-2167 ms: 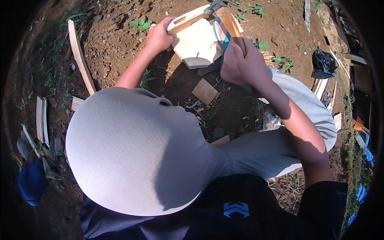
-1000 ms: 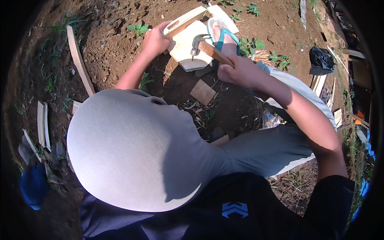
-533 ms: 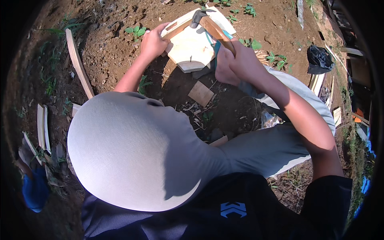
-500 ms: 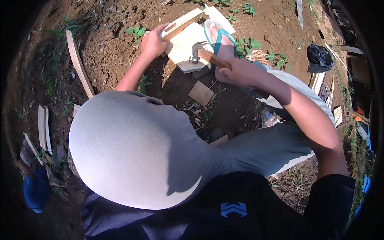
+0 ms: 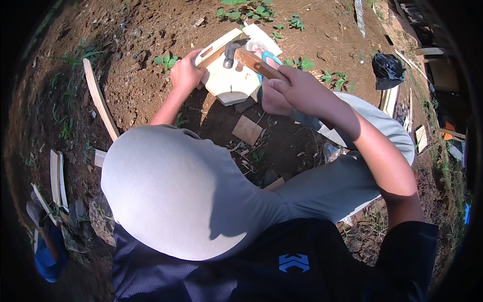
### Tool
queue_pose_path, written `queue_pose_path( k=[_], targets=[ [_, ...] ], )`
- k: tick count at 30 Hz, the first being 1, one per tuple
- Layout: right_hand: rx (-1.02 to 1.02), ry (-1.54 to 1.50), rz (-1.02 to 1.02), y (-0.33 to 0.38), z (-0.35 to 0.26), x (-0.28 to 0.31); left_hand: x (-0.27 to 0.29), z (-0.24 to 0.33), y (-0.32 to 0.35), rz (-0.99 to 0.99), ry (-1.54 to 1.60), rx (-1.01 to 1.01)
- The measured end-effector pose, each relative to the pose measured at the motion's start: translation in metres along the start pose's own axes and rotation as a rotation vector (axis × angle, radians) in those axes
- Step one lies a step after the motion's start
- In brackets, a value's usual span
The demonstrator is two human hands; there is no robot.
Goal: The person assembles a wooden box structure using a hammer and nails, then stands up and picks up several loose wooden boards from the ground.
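My right hand [image 5: 304,93] is closed around the wooden handle of a claw hammer [image 5: 256,64]. The hammer's dark metal head hangs over a pale wooden board [image 5: 224,79] with angled corners. A thin nail [image 5: 231,88] stands up near the board's close edge. My left hand [image 5: 185,75] grips the end of a narrow wooden strip [image 5: 219,46], which rests on edge along the board's far left side. My foot in a teal-strapped sandal [image 5: 271,59] presses by the board's right side, partly hidden behind the hammer and my right hand.
A square wood offcut [image 5: 247,130] lies on the soil before me. Long curved wood strips [image 5: 98,93] lie at the left. A black plastic bag [image 5: 388,70] is at the far right. My bent leg in pale trousers [image 5: 161,196] fills the middle.
The hammer has lifted away from the board's near edge, its head now farther from me, leaving the nail in sight. My left hand keeps its hold on the strip. The view has shifted slightly.
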State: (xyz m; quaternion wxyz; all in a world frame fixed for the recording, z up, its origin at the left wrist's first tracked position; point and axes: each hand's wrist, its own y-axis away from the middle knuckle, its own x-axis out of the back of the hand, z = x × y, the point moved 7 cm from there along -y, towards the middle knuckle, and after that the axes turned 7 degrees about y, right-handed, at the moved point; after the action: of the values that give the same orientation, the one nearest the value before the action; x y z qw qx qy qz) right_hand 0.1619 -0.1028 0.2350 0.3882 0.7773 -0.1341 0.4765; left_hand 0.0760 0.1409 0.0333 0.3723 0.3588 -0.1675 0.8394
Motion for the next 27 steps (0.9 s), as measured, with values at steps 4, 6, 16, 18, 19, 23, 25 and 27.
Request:
queue_pose_path(
  k=[4, 6, 16, 18, 19, 23, 25, 27],
  targets=[
    [-0.197, -0.352, 0.165, 0.078, -0.003, 0.064, 0.003, -0.004, 0.005, -0.031, 0.054, 0.058],
    [-0.267, -0.412, 0.23, 0.12, -0.009, 0.083, 0.006, -0.018, 0.009, -0.014, 0.046, 0.058],
    [0.09, 0.339, 0.32, 0.091, 0.024, 0.204, 0.013, -0.009, 0.039, 0.085, 0.244, -0.245],
    [0.1, 0.322, 0.181, 0.046, 0.061, 0.167, 0.023, -0.016, 0.051, 0.045, 0.301, -0.264],
    [0.11, 0.274, 0.132, 0.026, 0.084, 0.14, 0.027, -0.013, 0.059, -0.014, 0.327, -0.217],
    [0.06, 0.151, 0.073, -0.035, 0.165, 0.02, 0.034, -0.01, 0.065, -0.121, 0.346, -0.166],
    [0.11, -0.13, 0.121, -0.069, 0.177, -0.045, 0.045, -0.028, 0.069, -0.14, 0.315, -0.104],
    [0.158, -0.097, 0.285, -0.095, 0.175, -0.083, 0.05, -0.046, 0.076, -0.209, 0.29, -0.025]
  ],
)
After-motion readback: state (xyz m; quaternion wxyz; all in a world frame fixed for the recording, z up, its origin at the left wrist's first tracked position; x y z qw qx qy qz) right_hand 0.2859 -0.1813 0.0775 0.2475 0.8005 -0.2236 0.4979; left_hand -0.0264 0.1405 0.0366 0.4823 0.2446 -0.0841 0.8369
